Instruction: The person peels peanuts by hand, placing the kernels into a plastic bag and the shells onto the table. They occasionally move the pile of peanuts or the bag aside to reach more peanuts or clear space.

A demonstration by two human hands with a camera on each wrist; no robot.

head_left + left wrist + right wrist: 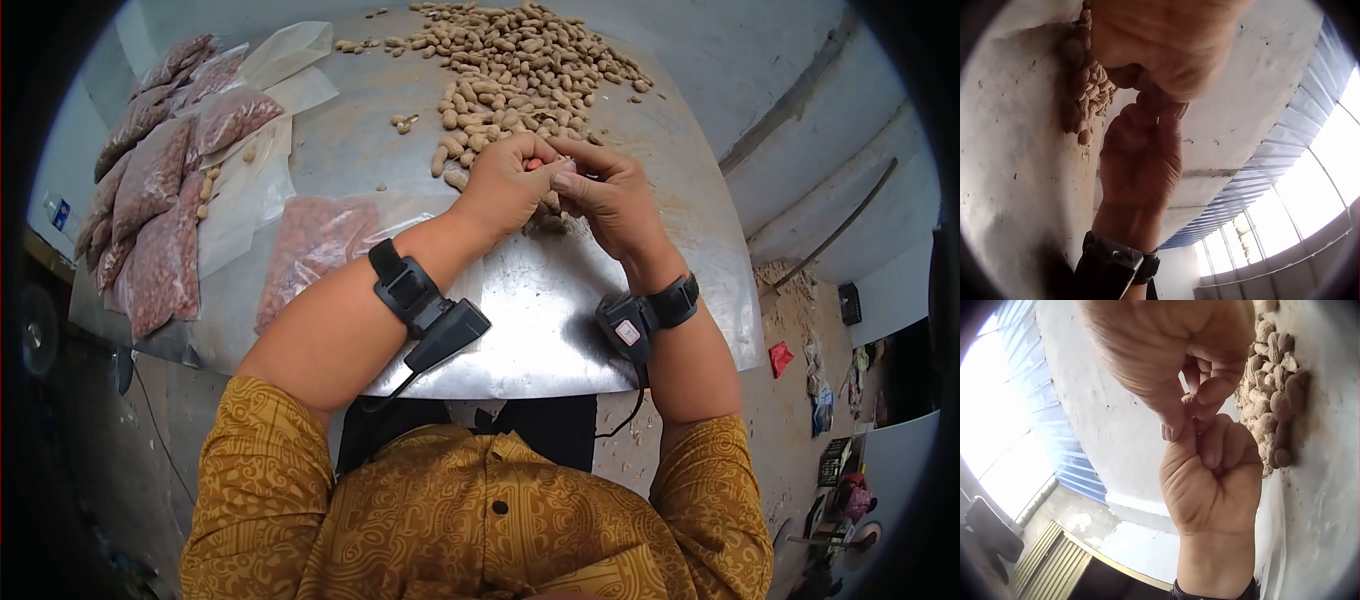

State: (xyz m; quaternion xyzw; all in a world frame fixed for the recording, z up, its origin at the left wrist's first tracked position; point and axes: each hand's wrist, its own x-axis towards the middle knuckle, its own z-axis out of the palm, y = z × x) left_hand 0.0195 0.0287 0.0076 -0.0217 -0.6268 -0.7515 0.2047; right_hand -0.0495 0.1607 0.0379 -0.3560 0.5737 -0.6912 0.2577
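Head view, entries taken largest first.

- **Metal table** (600, 330): a sheet top, lying under both hands and running on beyond them.
- **Heap of unshelled peanuts** (520, 70): spread just beyond the fingertips, its near edge close against the knuckles.
- **Sealed bags of red kernels** (150, 200): stacked well out to the left of the left hand. A single bag (310, 250) was laid flat beside the left forearm.
- **Left hand** (505, 185) and **right hand** (610, 195): brought together fingertip to fingertip above the table, the fingers of both curled in.
- **Peanut** (535, 163): a small reddish piece, pinched at the point where the thumbs and forefingers of the two hands met. Neither hand could be called the nearer, since it was held by both.

In the right wrist view the peanut (1189, 399) was recorded between thumb and forefinger of the right hand (1166, 344). The thumb of the left hand (1216, 487) was pressed up against it from below.

- **Long axis of the peanut:** could not be told, too little of it being exposed.
- **Shell:** it could not be made out whether any remained on it.
- **Left wrist view:** the peanut itself was covered where the left hand (1166, 37) and the right hand (1141, 156) closed together.
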